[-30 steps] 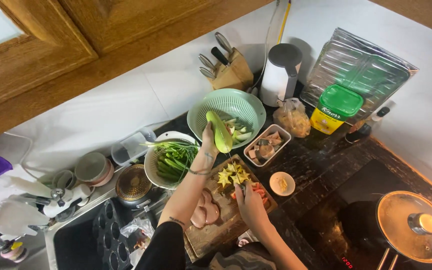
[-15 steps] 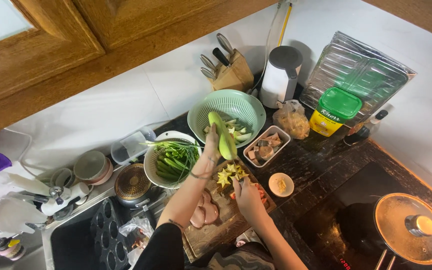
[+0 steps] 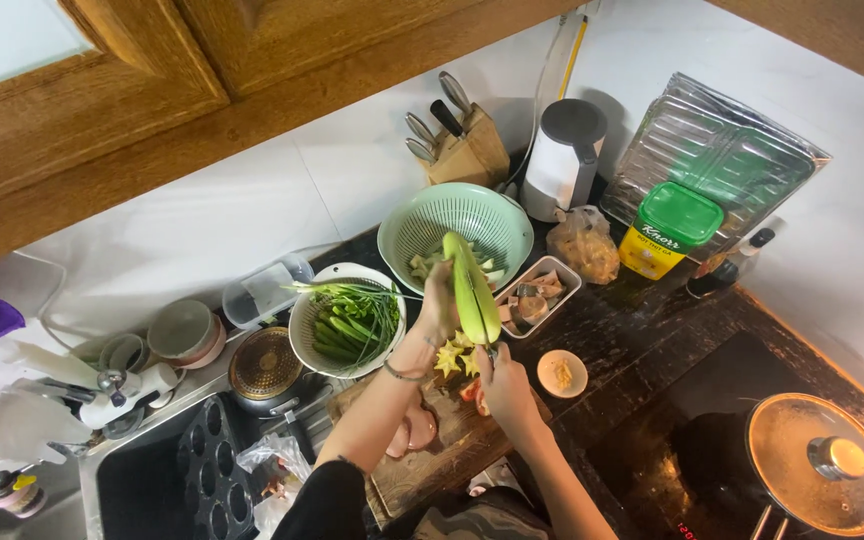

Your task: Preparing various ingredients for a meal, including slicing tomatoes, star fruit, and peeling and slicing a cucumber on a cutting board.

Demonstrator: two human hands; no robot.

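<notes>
My left hand [image 3: 439, 305] grips a long green star fruit [image 3: 474, 290] and holds it upright over the wooden cutting board [image 3: 422, 465]. My right hand [image 3: 502, 385] is closed just below the fruit's lower end, apparently on a knife whose blade I can barely see. Yellow star-shaped slices [image 3: 455, 358] lie on the board under the fruit. Pinkish meat slices [image 3: 410, 430] rest on the board nearer me.
Behind the board are a green colander [image 3: 422, 225], a white bowl of green stalks [image 3: 347, 325], a tray of cut pieces [image 3: 537, 300], a small dish [image 3: 560, 373], a knife block [image 3: 467, 150] and a kettle [image 3: 564, 160]. A lidded pan [image 3: 820, 465] sits on the stove at right; the sink [image 3: 142, 480] is left.
The star fruit has turned slightly more upright in my left hand. My right hand stays below it. The camera view has shifted a little.
</notes>
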